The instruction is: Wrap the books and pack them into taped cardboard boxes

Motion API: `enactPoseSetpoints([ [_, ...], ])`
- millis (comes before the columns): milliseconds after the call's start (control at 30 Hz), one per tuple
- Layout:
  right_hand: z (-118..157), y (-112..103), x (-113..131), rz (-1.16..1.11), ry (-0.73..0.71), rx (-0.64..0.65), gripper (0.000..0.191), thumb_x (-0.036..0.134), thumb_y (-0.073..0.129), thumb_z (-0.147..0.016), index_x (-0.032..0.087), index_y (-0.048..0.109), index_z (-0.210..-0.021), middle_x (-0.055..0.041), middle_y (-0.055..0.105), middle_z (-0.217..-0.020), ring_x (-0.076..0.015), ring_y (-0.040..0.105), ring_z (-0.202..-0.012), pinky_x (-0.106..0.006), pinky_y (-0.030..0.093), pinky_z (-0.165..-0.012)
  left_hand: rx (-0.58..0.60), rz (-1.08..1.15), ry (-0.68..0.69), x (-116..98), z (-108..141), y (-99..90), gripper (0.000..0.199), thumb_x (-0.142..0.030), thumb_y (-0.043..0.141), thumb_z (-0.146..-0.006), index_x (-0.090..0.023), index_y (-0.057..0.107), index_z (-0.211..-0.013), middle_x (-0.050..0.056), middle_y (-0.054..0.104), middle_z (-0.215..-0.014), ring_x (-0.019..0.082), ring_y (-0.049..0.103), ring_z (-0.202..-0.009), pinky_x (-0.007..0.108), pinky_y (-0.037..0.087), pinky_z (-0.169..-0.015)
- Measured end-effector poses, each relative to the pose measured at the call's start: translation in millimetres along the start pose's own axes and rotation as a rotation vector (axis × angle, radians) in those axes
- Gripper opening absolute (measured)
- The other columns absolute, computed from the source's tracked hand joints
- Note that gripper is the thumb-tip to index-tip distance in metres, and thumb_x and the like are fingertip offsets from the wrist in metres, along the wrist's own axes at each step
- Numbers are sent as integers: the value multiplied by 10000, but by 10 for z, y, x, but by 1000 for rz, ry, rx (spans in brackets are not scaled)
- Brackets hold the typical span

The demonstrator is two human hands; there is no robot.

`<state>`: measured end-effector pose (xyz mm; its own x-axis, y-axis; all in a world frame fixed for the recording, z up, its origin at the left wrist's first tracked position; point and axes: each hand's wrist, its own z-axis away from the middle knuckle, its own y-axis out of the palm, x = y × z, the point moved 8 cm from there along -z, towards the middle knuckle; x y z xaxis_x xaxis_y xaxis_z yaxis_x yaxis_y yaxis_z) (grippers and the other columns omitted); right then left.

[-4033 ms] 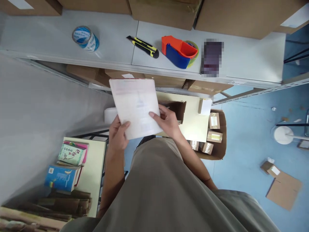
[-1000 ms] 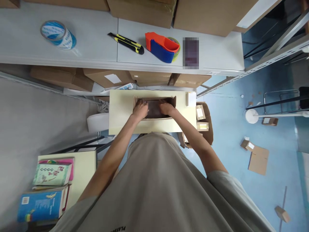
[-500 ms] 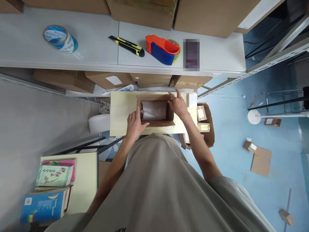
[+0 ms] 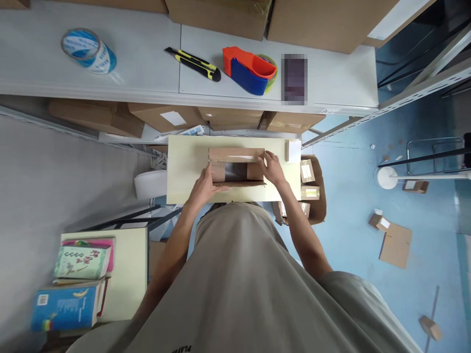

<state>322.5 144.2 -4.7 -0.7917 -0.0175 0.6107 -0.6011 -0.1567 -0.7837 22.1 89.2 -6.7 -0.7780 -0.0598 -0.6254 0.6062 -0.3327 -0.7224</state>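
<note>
A small cardboard box point(image 4: 237, 183) stands on a pale yellow table with its top partly closed. Its left and right end flaps are folded inward, and between them a dark gap shows part of the inside. The long far flap point(image 4: 235, 155) leans over toward me. My left hand point(image 4: 203, 188) grips the box's near left corner, fingers at the left end and thumb stretched along the near flap. My right hand point(image 4: 271, 167) has its bent fingers on the right end of the far flap.
Beyond the table point(image 4: 187, 169), a grey shelf holds a blue-and-white tape roll point(image 4: 101, 60), a utility knife point(image 4: 195, 64) and an orange-and-blue tape dispenser point(image 4: 248, 71). A small white box point(image 4: 293, 150) sits at right. An open carton point(image 4: 319, 196) holds small boxes. Books point(image 4: 66, 306) lie lower left.
The box's end flaps have been folded in, covering most of the opening, and the far flap has tipped toward me. My right hand has moved slightly nearer, its fingers more bent.
</note>
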Motion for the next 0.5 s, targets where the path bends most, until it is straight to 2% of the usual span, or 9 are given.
enactPoseSetpoints([
  [100,120,-41,-58,40,3,24,557,545,344,-1149,191,697,-1394,-181,652,-1507,-320,462,-1561,-546,388,-1286,-91,-45,49,-93,-70,-173,1118,-693,869,-798,-200,376,-1673,209,570,-1481,406,624,-1369,495,538,-1133],
  [233,233,-66,-64,91,31,74,540,472,422,-1143,236,558,-1609,-166,576,-1611,-308,476,-1559,-529,456,-1239,-215,-120,114,-249,-194,-312,750,-663,778,-899,-236,630,-1497,187,578,-1414,405,584,-1372,487,521,-1154],
  [400,268,-108,39,102,60,85,545,440,378,-1145,211,548,-1609,-204,471,-1679,-323,708,-1278,-516,572,-1108,-320,-152,65,-208,-378,-244,525,-611,738,-950,-248,748,-1329,180,585,-1247,394,598,-1268,463,569,-1038],
  [500,274,-112,114,81,38,83,557,424,361,-1142,207,494,-1638,-203,460,-1683,-312,750,-1163,-497,618,-1023,-322,-137,65,-91,-456,-155,387,-542,727,-983,-274,767,-1260,156,576,-1215,364,607,-1246,449,580,-1011],
])
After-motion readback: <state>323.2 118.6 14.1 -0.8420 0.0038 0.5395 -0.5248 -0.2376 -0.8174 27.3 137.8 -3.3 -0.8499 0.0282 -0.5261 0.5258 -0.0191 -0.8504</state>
